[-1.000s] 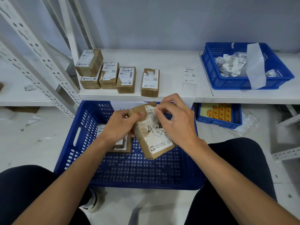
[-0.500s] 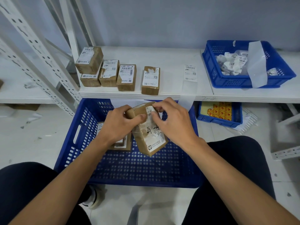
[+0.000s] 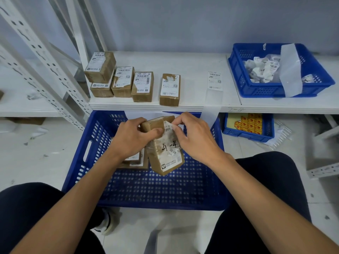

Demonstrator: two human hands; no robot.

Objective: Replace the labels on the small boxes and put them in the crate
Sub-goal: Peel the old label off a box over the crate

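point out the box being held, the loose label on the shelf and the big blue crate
held box [image 3: 166, 158]: head view, lower part of its labelled face
loose label [image 3: 214, 80]: head view, printed middle
big blue crate [image 3: 165, 189]: head view, bare perforated floor

Left hand [image 3: 131, 139] grips a small box [image 3: 161, 153] over the blue crate [image 3: 95, 143]; right hand [image 3: 194, 136] pinches its label [image 3: 169, 130]

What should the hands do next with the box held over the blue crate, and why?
Probably the right hand should peel the old label down off the box while the left hand steadies it: only the label's top corner is lifted and pinched, and the rest lies stuck on the box face.
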